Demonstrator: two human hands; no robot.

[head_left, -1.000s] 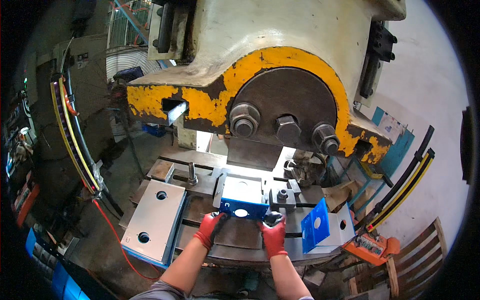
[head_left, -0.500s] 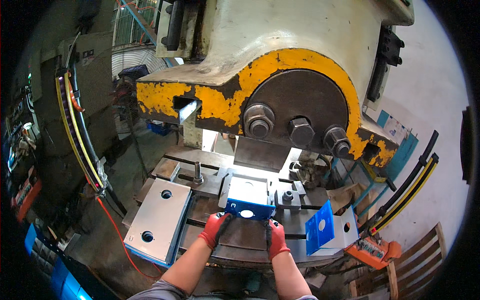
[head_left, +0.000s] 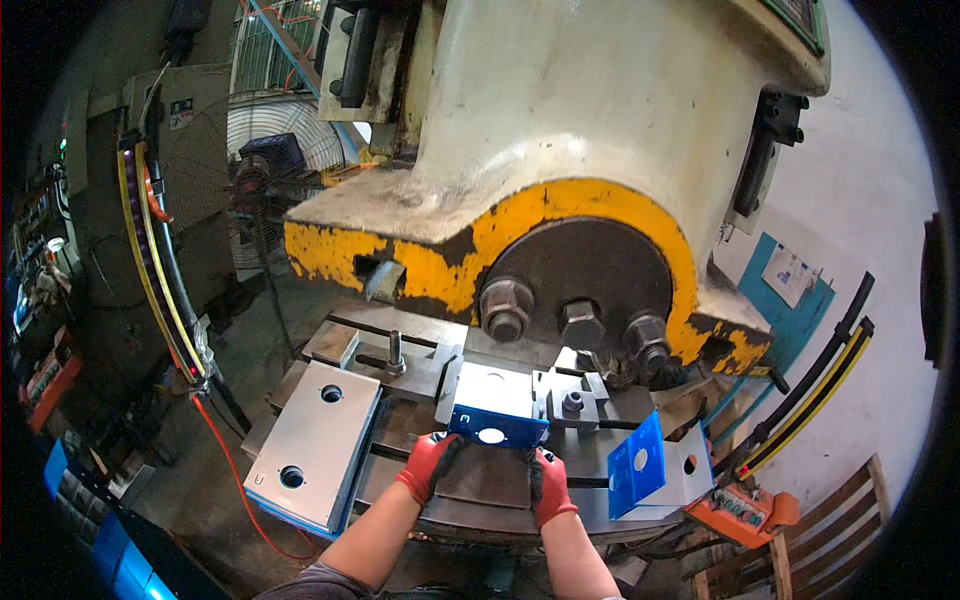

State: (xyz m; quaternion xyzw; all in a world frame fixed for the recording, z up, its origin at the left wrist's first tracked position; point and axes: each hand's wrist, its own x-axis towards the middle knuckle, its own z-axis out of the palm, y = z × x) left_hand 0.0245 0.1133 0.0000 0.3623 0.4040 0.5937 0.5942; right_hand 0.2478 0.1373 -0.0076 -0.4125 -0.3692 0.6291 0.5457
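Note:
A small sheet-metal panel (head_left: 518,430) lies in the tooling of a press, its blue front flap angled toward me with a round hole, its pale part reaching back under the ram. My left hand (head_left: 432,466), in a red and black glove, is closed on the flap's lower left corner. At the lower right corner my right hand (head_left: 549,486), gloved alike, pinches the edge. The heavy press ram (head_left: 575,195), with chipped yellow paint and large bolts, hangs low behind the panel and hides the tool's back.
To the left lies a stack of flat pale panels (head_left: 322,432) with round holes. A bent blue and white panel (head_left: 640,472) stands at the right of the bed. Black-and-yellow upright bars (head_left: 160,260) flank the press; an orange control box (head_left: 742,512) sits lower right.
The press ram has come down, covering the bright gap behind the tooling. Both hands stay at the panel's front corners, nearly unmoved.

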